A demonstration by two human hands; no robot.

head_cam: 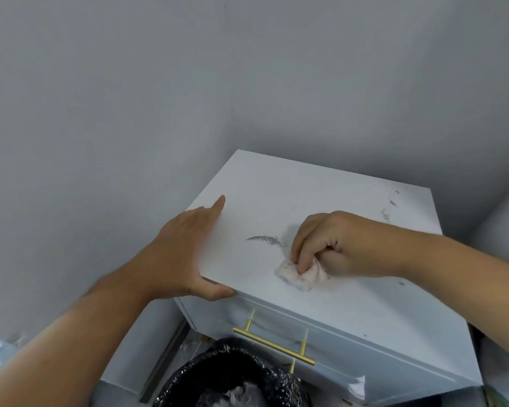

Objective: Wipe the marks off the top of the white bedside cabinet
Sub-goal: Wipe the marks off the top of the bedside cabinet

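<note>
Head view: the fingers [301, 254] of the right hand [332, 245] are curled shut around a small crumpled white cloth with faint pink blotches [301, 274], pressing it flat against the top of the white bedside cabinet [291, 195]. The wad sits a little in from the cabinet's front edge, near the middle of its width. The right forearm crosses the cabinet's right side.

Just beside the cloth, toward the cabinet's back-left, lies a grey smeared streak [265, 240], still plain on the white surface. More grey flecks [390, 208] dot the cabinet's back-right corner, and a small dark speck [401, 283] shows near the front edge under the right forearm.

The left hand [185, 254] is open and holds nothing loose: its palm lies against the cabinet's left edge, the forefinger stretched along that edge toward the back, the thumb hooked round the front-left corner.

Below the top, on the cabinet's front, a brushed gold bar handle [272, 345] crosses the drawer face. In front of the cabinet, low down, stands a round bin lined with a shiny black plastic bag [232, 374], with pale crumpled scraps inside. Behind and to the left of the cabinet rise plain grey walls [130, 98], meeting in a corner at its back.
</note>
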